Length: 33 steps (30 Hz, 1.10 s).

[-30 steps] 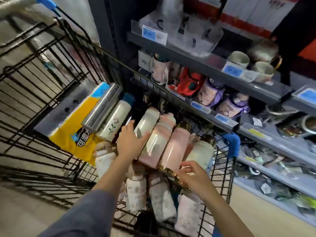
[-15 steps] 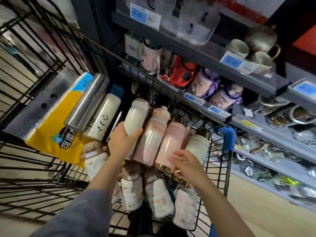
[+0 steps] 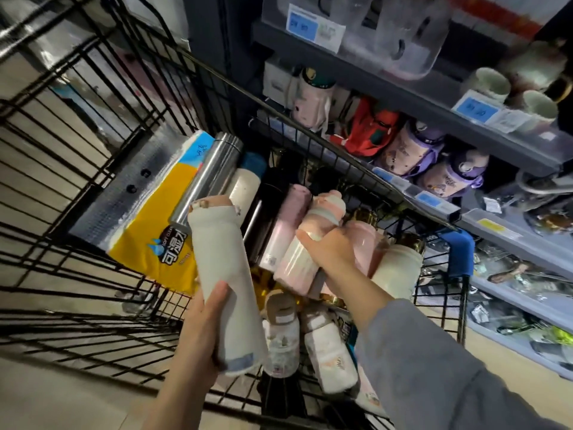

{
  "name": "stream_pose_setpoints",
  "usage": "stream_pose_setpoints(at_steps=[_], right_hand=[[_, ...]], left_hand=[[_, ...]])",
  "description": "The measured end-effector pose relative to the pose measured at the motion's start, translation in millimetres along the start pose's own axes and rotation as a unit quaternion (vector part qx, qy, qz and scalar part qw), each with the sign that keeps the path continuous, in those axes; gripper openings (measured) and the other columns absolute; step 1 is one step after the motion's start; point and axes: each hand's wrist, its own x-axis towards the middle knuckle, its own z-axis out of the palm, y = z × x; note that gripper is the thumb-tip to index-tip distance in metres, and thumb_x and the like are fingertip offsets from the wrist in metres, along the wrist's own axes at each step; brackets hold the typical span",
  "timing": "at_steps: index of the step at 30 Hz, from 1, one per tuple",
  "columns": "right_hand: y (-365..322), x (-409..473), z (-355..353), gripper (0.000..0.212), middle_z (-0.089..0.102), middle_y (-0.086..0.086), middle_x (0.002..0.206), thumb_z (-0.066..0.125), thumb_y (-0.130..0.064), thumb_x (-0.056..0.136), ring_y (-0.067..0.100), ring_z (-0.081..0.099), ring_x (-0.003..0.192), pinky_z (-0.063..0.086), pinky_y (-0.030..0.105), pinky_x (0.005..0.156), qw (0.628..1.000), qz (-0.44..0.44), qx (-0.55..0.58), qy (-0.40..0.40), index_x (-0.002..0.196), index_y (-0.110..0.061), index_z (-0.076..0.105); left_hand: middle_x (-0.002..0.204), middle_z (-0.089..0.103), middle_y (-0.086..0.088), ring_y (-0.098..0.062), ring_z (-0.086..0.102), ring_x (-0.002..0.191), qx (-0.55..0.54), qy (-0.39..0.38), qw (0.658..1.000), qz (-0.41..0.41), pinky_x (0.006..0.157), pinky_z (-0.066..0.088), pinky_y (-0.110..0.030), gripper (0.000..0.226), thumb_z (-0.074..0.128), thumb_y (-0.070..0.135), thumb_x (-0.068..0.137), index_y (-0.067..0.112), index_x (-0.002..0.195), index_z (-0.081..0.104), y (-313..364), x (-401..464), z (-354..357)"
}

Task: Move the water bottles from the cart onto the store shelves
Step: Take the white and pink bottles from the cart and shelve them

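While gripped, smooth cylindrical white bottle (image 3: pixel 223 283), wire cart (image 3: pixel 62 181)

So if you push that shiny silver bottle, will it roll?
Probably not far. The silver bottle is round and smooth, so it could roll, but it lies wedged between the yellow pack and a white bottle. Its polished metal looks stiff and maybe slippery.
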Motion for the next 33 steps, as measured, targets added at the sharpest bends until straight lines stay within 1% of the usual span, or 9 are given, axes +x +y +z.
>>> stream_pose_setpoints(at_steps=[5, 10, 14, 16, 19, 21, 28, 31, 33], right_hand=[[-16, -6, 18, 0.113, 0.042, 0.015, 0.145, 0.061, -0.068, 0.078, 0.037, 0.046, 0.128, 0.039, 0.041, 0.099, 0.997, 0.053, 0.041, -0.045, 0.152, -0.008, 0.0], [-17, -5, 25, 0.117, 0.049, 0.013, 0.137, 0.067, -0.072, 0.068, 0.036, 0.051, 0.123, 0.04, 0.041, 0.097, 0.995, 0.069, 0.068, -0.02, 0.149, -0.011, 0.01], [-17, -7, 21, 0.115, 0.052, 0.012, 0.133, 0.073, -0.067, 0.066, 0.035, 0.053, 0.119, 0.043, 0.038, 0.094, 0.992, 0.073, 0.099, -0.024, 0.148, -0.01, 0.015], [-17, -10, 17, 0.105, 0.05, 0.013, 0.135, 0.075, -0.055, 0.072, 0.035, 0.052, 0.121, 0.042, 0.038, 0.094, 0.989, 0.07, 0.131, -0.02, 0.147, -0.009, 0.018], [-10, -24, 6, 0.094, 0.048, 0.01, 0.134, 0.077, -0.046, 0.075, 0.033, 0.05, 0.121, 0.041, 0.034, 0.088, 0.982, 0.053, 0.183, -0.014, 0.143, -0.009, 0.024], [-1, -35, -2, 0.09, 0.048, 0.008, 0.13, 0.08, -0.039, 0.074, 0.03, 0.052, 0.118, 0.046, 0.036, 0.086, 0.974, 0.028, 0.226, -0.022, 0.14, -0.009, 0.027], [52, -68, -56, 0.077, 0.052, -0.002, 0.119, 0.083, -0.036, 0.07, 0.02, 0.054, 0.107, 0.05, 0.042, 0.091, 0.963, -0.064, 0.256, -0.05, 0.125, -0.027, 0.029], [82, -82, -89, 0.073, 0.055, -0.008, 0.111, 0.085, -0.029, 0.069, 0.015, 0.056, 0.102, 0.05, 0.035, 0.084, 0.953, -0.097, 0.286, -0.037, 0.12, -0.029, 0.033], [107, -88, -112, 0.077, 0.059, -0.007, 0.112, 0.088, -0.028, 0.065, 0.015, 0.061, 0.1, 0.053, 0.04, 0.086, 0.943, -0.113, 0.311, -0.023, 0.123, -0.029, 0.037]], left_hand=[[0.089, 0.071, -0.012, -0.025, 0.07, 0.074, -0.055, -0.023, 0.998, -0.009, 0.055, 0.055, -0.034, 0.097, 0.077, 0.061, 0.041, 0.012, 0.122, 0.054, 3, -2, -3], [0.074, 0.071, -0.009, -0.021, 0.068, 0.061, -0.115, -0.054, 0.99, -0.054, 0.049, 0.055, -0.032, 0.068, 0.079, 0.051, 0.058, 0.012, 0.109, 0.057, 9, -6, 2], [0.072, 0.071, -0.008, -0.018, 0.069, 0.06, -0.124, -0.066, 0.989, -0.052, 0.049, 0.055, -0.031, 0.109, 0.09, 0.059, 0.009, 0.012, 0.102, 0.058, 10, -1, 3], [0.07, 0.071, -0.007, -0.018, 0.068, 0.059, -0.111, -0.059, 0.991, -0.052, 0.049, 0.056, -0.032, 0.111, 0.091, 0.053, 0.003, 0.014, 0.101, 0.057, 8, 1, 1], [0.074, 0.071, -0.005, -0.019, 0.068, 0.062, -0.054, -0.069, 0.996, -0.035, 0.053, 0.056, -0.035, 0.092, 0.089, 0.035, 0.022, 0.017, 0.107, 0.058, 7, 1, 2], [0.076, 0.072, -0.003, -0.019, 0.068, 0.066, -0.028, -0.062, 0.998, -0.018, 0.056, 0.056, -0.036, 0.077, 0.081, 0.036, 0.035, 0.021, 0.107, 0.057, 6, 0, 4], [0.095, 0.066, -0.01, -0.03, 0.065, 0.085, 0.042, -0.037, 0.998, 0.042, 0.068, 0.057, -0.046, 0.07, 0.081, 0.04, 0.039, 0.033, 0.104, 0.056, -3, -14, 20], [0.098, 0.066, -0.015, -0.03, 0.065, 0.084, 0.065, -0.035, 0.995, 0.064, 0.064, 0.055, -0.044, 0.077, 0.08, 0.041, 0.038, 0.025, 0.11, 0.057, -11, -27, 45], [0.1, 0.066, -0.018, -0.031, 0.066, 0.083, 0.08, -0.037, 0.993, 0.081, 0.061, 0.055, -0.041, 0.085, 0.08, 0.041, 0.037, 0.017, 0.115, 0.056, -18, -36, 66]])
